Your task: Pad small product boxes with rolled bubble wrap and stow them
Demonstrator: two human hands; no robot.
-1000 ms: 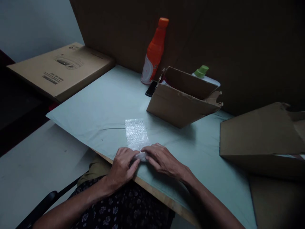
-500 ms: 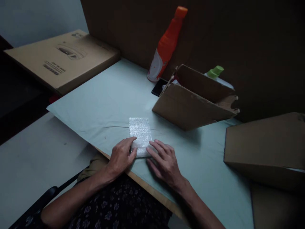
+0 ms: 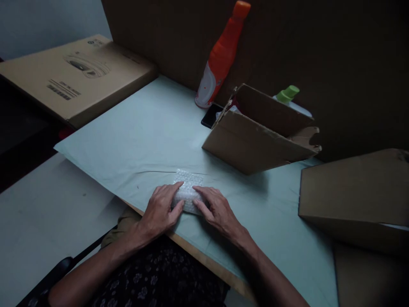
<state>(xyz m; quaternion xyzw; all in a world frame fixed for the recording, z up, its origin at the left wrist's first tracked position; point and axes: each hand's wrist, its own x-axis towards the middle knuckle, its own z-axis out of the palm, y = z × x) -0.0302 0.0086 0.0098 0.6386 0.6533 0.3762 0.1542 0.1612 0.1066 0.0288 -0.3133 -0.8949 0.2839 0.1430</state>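
Note:
A small piece of clear bubble wrap point(image 3: 189, 194) lies on the pale green table cover near its front edge, its near part folded or rolled into a thicker bundle. At its left side, my left hand point(image 3: 161, 207) grips it with thumb and fingers. My right hand point(image 3: 217, 209) holds the opposite side in the same way, thumb toward me and fingers toward the far side. The far end of the bubble wrap lies flat. Whatever may be inside the bundle cannot be made out.
An open cardboard box point(image 3: 236, 140) stands beyond my right hand, with a dark phone point(image 3: 211, 116) and an orange bottle point(image 3: 217, 59) behind it. A green-capped bottle point(image 3: 289, 94) is partly hidden. Cardboard boxes lie at left point(image 3: 79, 81) and right point(image 3: 351, 187).
The bubble wrap's flat far part has become shorter as it was folded or rolled. My right hand has moved in from hovering beside it and now grips its right side.

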